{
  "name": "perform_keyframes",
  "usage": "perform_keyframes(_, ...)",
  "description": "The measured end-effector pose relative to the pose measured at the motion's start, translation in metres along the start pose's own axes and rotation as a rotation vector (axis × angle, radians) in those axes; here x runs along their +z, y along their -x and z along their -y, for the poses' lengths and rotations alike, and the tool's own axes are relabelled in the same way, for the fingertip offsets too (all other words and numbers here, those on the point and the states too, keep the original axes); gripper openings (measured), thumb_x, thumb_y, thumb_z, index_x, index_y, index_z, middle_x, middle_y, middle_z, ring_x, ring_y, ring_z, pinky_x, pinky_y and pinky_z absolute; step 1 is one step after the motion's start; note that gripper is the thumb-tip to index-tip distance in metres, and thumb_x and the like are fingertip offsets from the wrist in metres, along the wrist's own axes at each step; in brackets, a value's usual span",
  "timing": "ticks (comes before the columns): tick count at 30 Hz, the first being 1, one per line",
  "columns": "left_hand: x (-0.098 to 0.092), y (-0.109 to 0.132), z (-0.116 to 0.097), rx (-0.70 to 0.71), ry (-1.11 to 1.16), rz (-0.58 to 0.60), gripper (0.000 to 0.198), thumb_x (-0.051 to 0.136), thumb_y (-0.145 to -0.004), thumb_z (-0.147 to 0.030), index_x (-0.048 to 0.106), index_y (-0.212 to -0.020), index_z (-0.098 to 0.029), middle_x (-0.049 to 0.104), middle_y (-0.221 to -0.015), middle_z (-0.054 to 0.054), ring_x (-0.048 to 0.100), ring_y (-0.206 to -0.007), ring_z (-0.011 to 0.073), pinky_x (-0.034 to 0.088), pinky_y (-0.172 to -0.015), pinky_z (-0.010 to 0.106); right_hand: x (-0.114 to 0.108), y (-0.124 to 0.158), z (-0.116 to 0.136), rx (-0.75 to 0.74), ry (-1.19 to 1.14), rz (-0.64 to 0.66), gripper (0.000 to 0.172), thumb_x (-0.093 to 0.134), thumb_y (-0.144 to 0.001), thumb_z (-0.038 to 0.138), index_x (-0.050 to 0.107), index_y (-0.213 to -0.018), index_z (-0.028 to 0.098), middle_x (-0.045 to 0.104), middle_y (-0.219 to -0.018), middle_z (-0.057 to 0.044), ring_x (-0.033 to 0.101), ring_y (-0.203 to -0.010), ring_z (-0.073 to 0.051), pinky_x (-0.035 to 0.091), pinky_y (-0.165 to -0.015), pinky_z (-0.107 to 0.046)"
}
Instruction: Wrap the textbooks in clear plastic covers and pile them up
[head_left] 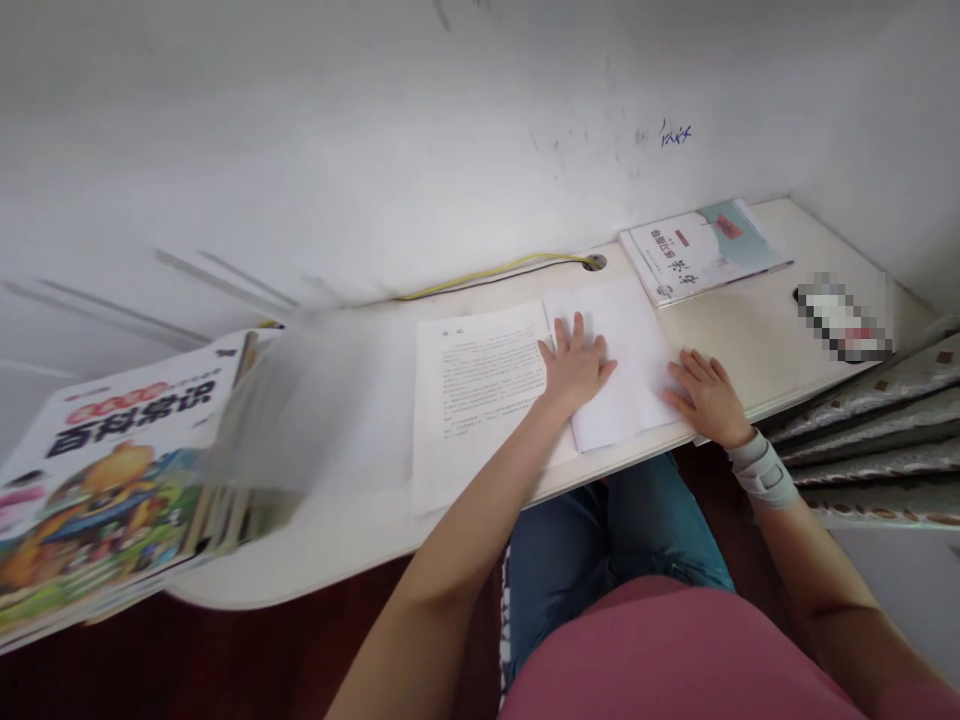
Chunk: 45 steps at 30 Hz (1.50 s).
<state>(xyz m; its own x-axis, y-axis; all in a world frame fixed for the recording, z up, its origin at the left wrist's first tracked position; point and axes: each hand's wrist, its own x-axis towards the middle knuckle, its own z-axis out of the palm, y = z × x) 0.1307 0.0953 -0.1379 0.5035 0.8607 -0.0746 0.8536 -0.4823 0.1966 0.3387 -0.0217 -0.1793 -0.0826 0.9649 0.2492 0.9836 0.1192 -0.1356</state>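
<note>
An open book lies on the desk, its left page [480,400] covered in print and its right page [626,360] blank white. My left hand [575,365] rests flat with fingers spread on the blank page, close to the fold. Near that page's right edge, my right hand [705,392] lies with its fingers loosely apart, the fingertips at the paper's border. A pale band is wrapped round my right wrist. Neither hand grips anything.
Behind the book's right side lies a booklet [705,250] with a pale cover. A pixelated phone-like object [847,315] is at the right. Picture books [120,470] are stacked at the left. A yellow cable [495,272] runs along the wall to a desk hole. Patterned curtain [877,420] hangs at right.
</note>
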Motion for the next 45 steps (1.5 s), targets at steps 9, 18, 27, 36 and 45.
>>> perform_keyframes(9, 0.004, 0.037, -0.009, 0.212, -0.085, 0.110, 0.080, 0.043, -0.084, -0.066, 0.036, -0.144, -0.013, 0.026, -0.153, 0.022, 0.010, -0.143, 0.0420, 0.008, -0.103, 0.076, 0.006, 0.000, -0.002, 0.038, -0.077, -0.038, 0.063, 0.042, -0.091, 0.050, 0.041, -0.140, 0.010, 0.045, -0.142, -0.021, 0.039, -0.135, -0.030, 0.029, -0.109, -0.050)
perform_keyframes(18, 0.003, 0.033, -0.024, 0.171, -0.072, 0.139, 0.080, 0.039, -0.086, -0.065, 0.033, -0.145, -0.013, 0.026, -0.153, 0.019, 0.011, -0.142, 0.0434, 0.009, -0.103, 0.076, 0.006, -0.001, -0.001, 0.038, -0.036, -0.012, 0.067, 0.047, -0.088, 0.054, 0.045, -0.136, 0.006, 0.045, -0.142, -0.022, 0.038, -0.135, -0.030, 0.027, -0.110, -0.048)
perform_keyframes(27, 0.002, 0.028, -0.032, 0.101, -0.065, 0.179, 0.094, 0.035, -0.085, -0.069, 0.008, -0.151, -0.009, 0.020, -0.155, 0.017, 0.002, -0.144, 0.0392, 0.005, -0.107, 0.072, 0.006, -0.001, -0.001, 0.041, -0.072, -0.018, 0.069, 0.047, -0.088, 0.055, 0.046, -0.134, 0.003, 0.045, -0.141, -0.023, 0.039, -0.134, -0.032, 0.027, -0.110, -0.050)
perform_keyframes(36, -0.002, 0.044, -0.018, 0.104, -0.022, 0.125, 0.090, 0.036, -0.086, -0.067, 0.004, -0.152, -0.015, 0.022, -0.155, 0.015, -0.001, -0.144, 0.0387, 0.004, -0.107, 0.071, 0.009, -0.001, -0.005, 0.058, -0.140, -0.054, 0.068, 0.048, -0.087, 0.053, 0.043, -0.136, 0.006, 0.046, -0.141, -0.023, 0.039, -0.134, -0.031, 0.028, -0.110, -0.051)
perform_keyframes(45, 0.002, 0.044, -0.017, 0.098, 0.025, 0.157, 0.092, 0.045, -0.085, -0.062, 0.001, -0.152, -0.018, 0.024, -0.155, 0.013, -0.004, -0.144, 0.0397, 0.002, -0.106, 0.072, 0.012, -0.001, -0.005, 0.051, -0.143, -0.040, 0.074, 0.049, -0.086, 0.055, 0.037, -0.141, 0.007, 0.046, -0.141, -0.024, 0.038, -0.135, -0.032, 0.027, -0.109, -0.053)
